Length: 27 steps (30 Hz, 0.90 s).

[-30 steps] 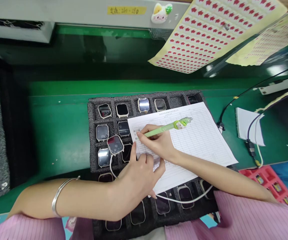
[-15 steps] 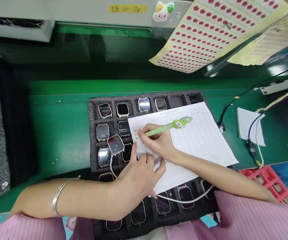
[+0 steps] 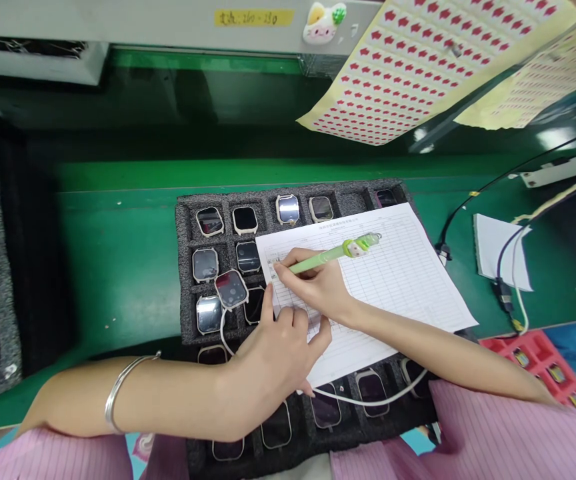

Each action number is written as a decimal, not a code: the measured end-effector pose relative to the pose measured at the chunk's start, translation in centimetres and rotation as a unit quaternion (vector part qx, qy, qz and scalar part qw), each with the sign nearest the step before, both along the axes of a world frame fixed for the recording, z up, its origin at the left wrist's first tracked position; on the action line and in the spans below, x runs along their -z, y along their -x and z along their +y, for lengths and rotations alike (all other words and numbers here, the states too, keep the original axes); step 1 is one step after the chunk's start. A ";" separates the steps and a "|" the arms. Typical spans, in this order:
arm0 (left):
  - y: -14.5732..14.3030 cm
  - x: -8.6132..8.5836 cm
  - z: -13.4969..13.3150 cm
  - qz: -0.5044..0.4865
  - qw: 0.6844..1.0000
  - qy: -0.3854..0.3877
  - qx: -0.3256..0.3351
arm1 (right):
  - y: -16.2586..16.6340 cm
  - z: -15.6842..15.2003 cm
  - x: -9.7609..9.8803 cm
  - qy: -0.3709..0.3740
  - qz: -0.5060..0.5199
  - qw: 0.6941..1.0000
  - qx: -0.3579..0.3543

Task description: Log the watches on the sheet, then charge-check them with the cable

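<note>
Green pen [image 3: 317, 262] with figurine topper [image 3: 357, 248], pinched in right hand [image 3: 315, 283]; left hand [image 3: 281, 353] open on ruled form [image 3: 398, 280]

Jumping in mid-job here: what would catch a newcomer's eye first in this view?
At the centre, the right hand writes with a green novelty pen on a printed ruled form, while the left hand rests on the sheet. Beneath it, a black foam tray holds rows of smartwatches, one smartwatch trailing a white cable. A sheet of red arrow stickers stands out at top right.
</note>
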State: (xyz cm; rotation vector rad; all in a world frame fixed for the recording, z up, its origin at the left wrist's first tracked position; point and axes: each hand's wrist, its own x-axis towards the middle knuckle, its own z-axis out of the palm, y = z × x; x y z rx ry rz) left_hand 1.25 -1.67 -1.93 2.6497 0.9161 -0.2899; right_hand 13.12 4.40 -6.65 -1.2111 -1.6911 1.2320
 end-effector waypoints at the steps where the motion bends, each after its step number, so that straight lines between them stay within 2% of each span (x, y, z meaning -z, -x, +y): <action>1: 0.0 0.0 0.0 0.000 1.000 0.000 0.001 | 0.0 0.0 0.0 -0.001 -0.001 1.000 -0.004; 11: 0.0 0.3 -0.2 -0.009 1.000 -0.012 0.000 | -0.1 0.0 0.0 -0.002 -0.003 1.000 0.010; 16: -0.1 1.5 -0.8 -0.042 0.997 -0.064 -0.014 | -0.2 0.2 -0.5 0.000 0.027 0.997 0.068; 21: -0.3 2.1 -0.6 -0.049 0.996 -0.076 0.001 | -0.6 0.5 -0.4 0.035 0.014 0.999 0.000; 27: -0.4 1.3 -0.1 -0.017 0.999 -0.030 0.015 | -0.6 0.4 -0.1 0.022 0.012 1.000 -0.013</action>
